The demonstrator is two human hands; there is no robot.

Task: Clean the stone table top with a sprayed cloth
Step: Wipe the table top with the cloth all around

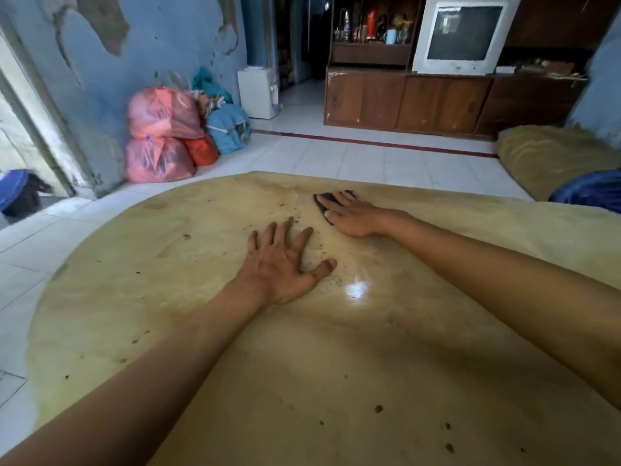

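A round tan stone table top (386,348) fills the lower view, with dark specks and stains scattered over it and a bright glare spot near the middle. My right hand (353,215) lies flat on a small dark cloth (323,200) near the table's far edge and presses it to the stone; most of the cloth is hidden under the fingers. My left hand (285,264) rests flat on the table just nearer and to the left, fingers spread, holding nothing. Dark crumbs lie between the two hands.
Pink, orange and blue bags (168,136) are piled against the blue wall at the left. A wooden cabinet (437,102) with an old TV (465,35) stands at the back. A tan cushion (554,156) and blue cloth (591,191) lie at the right on the white tiled floor.
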